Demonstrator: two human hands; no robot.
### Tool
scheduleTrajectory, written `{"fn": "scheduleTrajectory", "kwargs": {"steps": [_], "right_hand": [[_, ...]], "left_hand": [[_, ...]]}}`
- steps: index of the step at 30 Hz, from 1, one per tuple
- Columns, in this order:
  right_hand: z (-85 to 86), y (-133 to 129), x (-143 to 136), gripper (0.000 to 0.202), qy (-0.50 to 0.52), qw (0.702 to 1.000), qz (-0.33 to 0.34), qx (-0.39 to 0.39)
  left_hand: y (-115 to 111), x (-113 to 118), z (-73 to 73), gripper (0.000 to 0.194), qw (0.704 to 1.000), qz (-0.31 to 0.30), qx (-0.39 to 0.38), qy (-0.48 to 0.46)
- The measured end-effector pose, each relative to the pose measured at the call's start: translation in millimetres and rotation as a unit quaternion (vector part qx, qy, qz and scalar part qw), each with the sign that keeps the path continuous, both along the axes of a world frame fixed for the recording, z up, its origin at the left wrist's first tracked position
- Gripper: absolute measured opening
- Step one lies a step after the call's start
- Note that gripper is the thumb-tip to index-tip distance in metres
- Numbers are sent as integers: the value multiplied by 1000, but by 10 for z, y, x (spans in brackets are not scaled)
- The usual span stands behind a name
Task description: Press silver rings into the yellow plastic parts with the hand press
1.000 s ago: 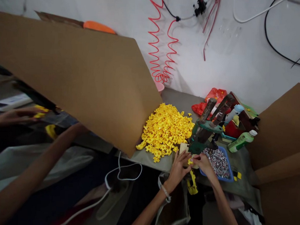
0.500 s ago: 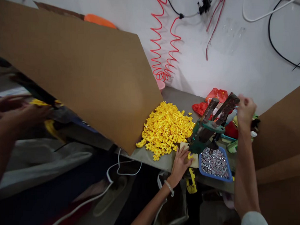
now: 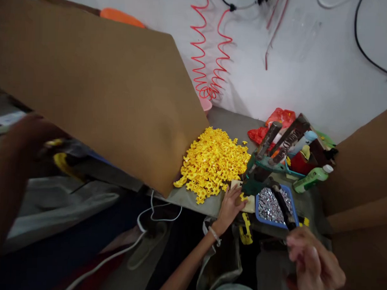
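Note:
A green arbor press [image 3: 252, 181] stands at the table's front edge, its two dark metal bars slanting up. My left hand [image 3: 228, 210], with a bracelet on the wrist, rests at the press's pale base plate [image 3: 249, 204]. Its thumb and fingers hold a small yellow plastic part [image 3: 243, 197] under the press; the fingertips partly cover it. My right hand [image 3: 318, 263] is closed at the end of the black press lever [image 3: 283, 205], which slopes down toward me. Beneath the lever is a blue tray [image 3: 257, 217] of small shiny metal pieces.
A heap of yellow plastic parts [image 3: 215, 162] lies left of the press, against a cardboard sheet [image 3: 119, 96]. A green bottle [image 3: 313, 178], a red plastic bag [image 3: 280, 117] and a filled basket stand behind. Another person's hand [image 3: 31, 135] is at far left.
My right hand has come down from beside the top of the press toward me, and the lever has swung down with it. My left hand has stayed at the base plate.

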State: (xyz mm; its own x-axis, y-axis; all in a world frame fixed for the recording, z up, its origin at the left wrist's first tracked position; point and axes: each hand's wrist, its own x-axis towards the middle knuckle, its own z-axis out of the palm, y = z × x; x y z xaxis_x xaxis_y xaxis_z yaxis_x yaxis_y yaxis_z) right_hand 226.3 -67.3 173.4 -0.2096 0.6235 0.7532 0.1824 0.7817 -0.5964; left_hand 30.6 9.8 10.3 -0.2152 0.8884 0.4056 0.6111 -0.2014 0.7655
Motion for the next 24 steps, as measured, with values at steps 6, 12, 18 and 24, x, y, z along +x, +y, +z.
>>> {"fn": "scheduleTrajectory", "kwargs": {"steps": [6, 12, 18, 24], "right_hand": [[682, 803, -121, 36, 132, 989, 37, -55], [-86, 1702, 90, 38, -86, 966, -78, -230], [-1287, 1491, 35, 20, -274, 927, -99, -238], [-1407, 1480, 122, 23, -285, 929, -99, -214]], "left_hand": [[-554, -105, 17, 37, 998, -41, -28, 42], [-697, -574, -9, 33, 989, 40, -7, 141], [24, -963, 36, 26, 969, 98, -20, 225], [69, -847, 21, 34, 968, 56, 3, 243]]}}
